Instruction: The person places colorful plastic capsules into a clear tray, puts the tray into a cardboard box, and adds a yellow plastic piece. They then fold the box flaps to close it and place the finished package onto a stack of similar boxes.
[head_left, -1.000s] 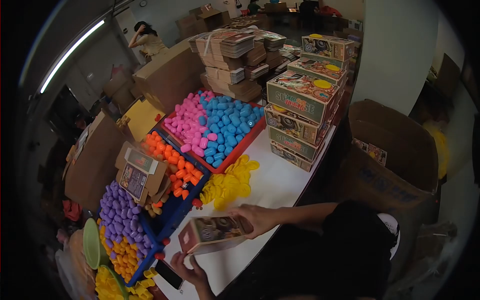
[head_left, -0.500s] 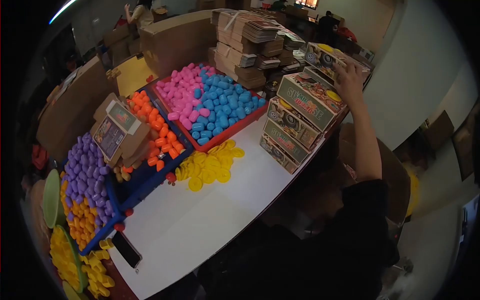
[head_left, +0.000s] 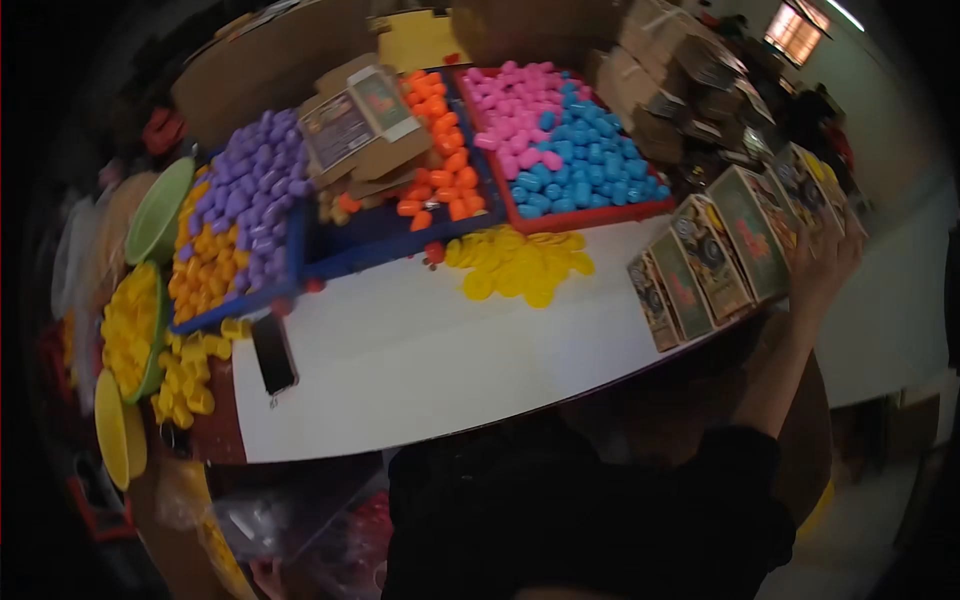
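Observation:
My right hand (head_left: 828, 255) is at the far right end of a row of printed cardboard boxes, its fingers bent over the end box (head_left: 800, 190). Several more boxes (head_left: 752, 225) of the same kind lean side by side along the table's right edge, showing green panels and pictures of vehicles. Something yellow (head_left: 822, 172) lies against the end box, partly hidden. I cannot see my left hand; only my dark clothing shows at the bottom.
Yellow plastic discs (head_left: 510, 262) lie piled on the white tabletop (head_left: 430, 350). Behind them are a red tray (head_left: 600, 212) of pink and blue capsules and blue trays (head_left: 370, 258) with orange and purple ones. A phone (head_left: 273, 353) lies left. Stacked flat cartons (head_left: 650, 90) stand behind.
My view has turned left and tilted, so the boxes appear lower and further right. My right hand stays at the end box. The table's left end and plastic bags below have come into view.

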